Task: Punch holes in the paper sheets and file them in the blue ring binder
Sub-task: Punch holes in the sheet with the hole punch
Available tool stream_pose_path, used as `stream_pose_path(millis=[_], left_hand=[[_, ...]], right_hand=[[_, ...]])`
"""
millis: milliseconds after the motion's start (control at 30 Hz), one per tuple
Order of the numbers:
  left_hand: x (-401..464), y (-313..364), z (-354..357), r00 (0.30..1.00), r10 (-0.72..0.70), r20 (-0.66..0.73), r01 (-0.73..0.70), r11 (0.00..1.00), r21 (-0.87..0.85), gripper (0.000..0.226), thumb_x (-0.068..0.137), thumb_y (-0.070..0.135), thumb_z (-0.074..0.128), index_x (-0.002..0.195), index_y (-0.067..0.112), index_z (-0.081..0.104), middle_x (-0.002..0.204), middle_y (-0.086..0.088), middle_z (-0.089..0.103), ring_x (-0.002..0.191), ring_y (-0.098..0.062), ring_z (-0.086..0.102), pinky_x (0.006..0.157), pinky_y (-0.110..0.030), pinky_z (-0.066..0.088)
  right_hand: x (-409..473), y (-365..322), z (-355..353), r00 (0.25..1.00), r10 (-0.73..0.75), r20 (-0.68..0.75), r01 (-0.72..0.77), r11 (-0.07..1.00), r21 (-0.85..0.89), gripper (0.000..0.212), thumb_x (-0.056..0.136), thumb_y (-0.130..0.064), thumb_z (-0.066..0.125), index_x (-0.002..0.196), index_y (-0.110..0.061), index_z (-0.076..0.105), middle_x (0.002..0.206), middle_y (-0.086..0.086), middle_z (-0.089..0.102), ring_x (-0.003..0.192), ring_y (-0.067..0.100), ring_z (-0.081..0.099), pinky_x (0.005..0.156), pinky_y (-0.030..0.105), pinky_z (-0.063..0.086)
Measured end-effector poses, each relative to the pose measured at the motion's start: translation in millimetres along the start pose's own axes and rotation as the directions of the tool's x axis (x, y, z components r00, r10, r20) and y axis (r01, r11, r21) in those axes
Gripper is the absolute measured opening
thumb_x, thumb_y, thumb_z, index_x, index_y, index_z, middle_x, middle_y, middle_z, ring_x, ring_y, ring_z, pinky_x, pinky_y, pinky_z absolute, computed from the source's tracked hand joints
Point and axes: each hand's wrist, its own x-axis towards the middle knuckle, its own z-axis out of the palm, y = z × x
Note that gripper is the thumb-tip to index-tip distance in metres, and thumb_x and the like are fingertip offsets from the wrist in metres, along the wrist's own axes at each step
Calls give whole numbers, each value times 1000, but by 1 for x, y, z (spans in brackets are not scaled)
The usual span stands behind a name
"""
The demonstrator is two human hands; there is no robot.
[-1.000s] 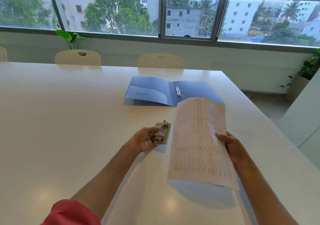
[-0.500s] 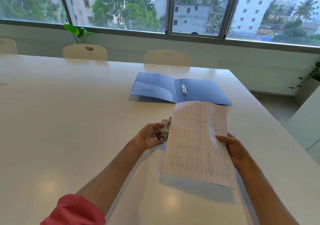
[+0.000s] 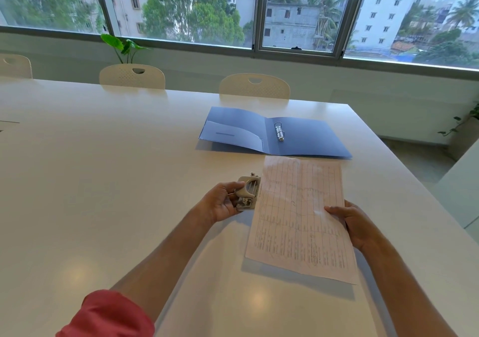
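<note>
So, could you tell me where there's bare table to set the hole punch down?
Bare table lies left of the left hand and hole punch. It is crowded on the right: paper sheet, right hand, and the blue ring binder beyond.

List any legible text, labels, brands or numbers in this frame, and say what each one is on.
None can be read.
Paper sheet held by the right hand: printed table with rows of text, too small and blurred to read.
Hole punch in the left hand: no marking visible.
Blue ring binder: no readable label.
</note>
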Motion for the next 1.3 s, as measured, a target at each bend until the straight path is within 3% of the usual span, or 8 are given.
stream_pose_path(millis=[67, 200, 400, 633, 800, 967, 1133, 1300], left_hand=[[0, 0, 0, 1000, 2, 7, -2, 1000, 18, 33, 77, 5, 67, 108, -1, 57, 97, -24, 66, 89, -34, 66, 78, -42, 58], [-2, -2, 2, 1000, 13, -6, -13, 998, 55, 34, 76, 5, 69, 107, -2, 58, 89, -21, 69, 75, -30, 70, 60, -37, 59], [-4, -2, 3, 999, 42, -20, -40, 993, 115, 33, 79, 3, 67, 111, -5, 58, 82, -20, 71, 66, -28, 71, 54, -33, 58], [-5, -1, 4, 997, 74, -23, -70, 987, 148, 37, 80, 2, 67, 115, -6, 57, 91, -22, 69, 68, -30, 72, 55, -35, 58], [-5, -1, 0, 995, 95, -8, -92, 984, 150, 35, 79, 3, 67, 113, -4, 59, 93, -21, 69, 79, -31, 69, 65, -38, 59], [-5, -5, 0, 995, 91, 31, -95, 978, 185, 31, 85, 4, 64, 114, -2, 59, 92, -20, 69, 80, -32, 69, 68, -39, 60], [-4, -5, 2, 997, 70, 29, -74, 988, 139, 22, 83, 2, 63, 104, -4, 60, 78, -20, 71, 64, -28, 71, 53, -33, 57], [-5, -6, 1, 998, 62, 28, -65, 989, 136, 17, 83, 2, 63, 100, -3, 61, 76, -19, 72, 64, -28, 71, 53, -33, 57]], right_hand=[[-1, -2, 1, 1000, -11, -7, 11, 1000, -25, 24, 90, -2, 53, 113, -8, 57, 94, 18, 73, 71, 32, 72, 53, 39, 59], [-1, -7, 5, 999, -37, -15, 36, 996, -80, 22, 90, -2, 53, 110, -8, 58, 92, 17, 74, 73, 32, 73, 55, 38, 59], [0, -13, 7, 996, -69, -51, 67, 997, -47, 22, 89, 2, 53, 108, -8, 59, 91, 17, 74, 72, 30, 73, 54, 37, 59], [-3, -19, 13, 995, -89, -49, 86, 994, -60, 22, 90, 1, 52, 109, -8, 58, 86, 14, 75, 70, 29, 73, 53, 37, 58], [-4, -16, 15, 999, -47, -25, 45, 994, -98, 20, 90, 2, 51, 109, -3, 56, 85, 16, 75, 67, 30, 73, 53, 35, 58], [0, -17, 21, 989, -118, -88, 113, 992, -56, 25, 89, 3, 51, 112, -5, 58, 85, 13, 76, 68, 28, 73, 54, 36, 58], [2, -15, 24, 992, -97, -77, 90, 992, -88, 29, 89, 3, 52, 118, 1, 55, 98, 20, 71, 74, 31, 73, 56, 36, 58], [2, -14, 25, 993, -92, -77, 84, 991, -103, 29, 90, 3, 50, 118, 1, 55, 99, 20, 70, 73, 31, 73, 55, 35, 58]])
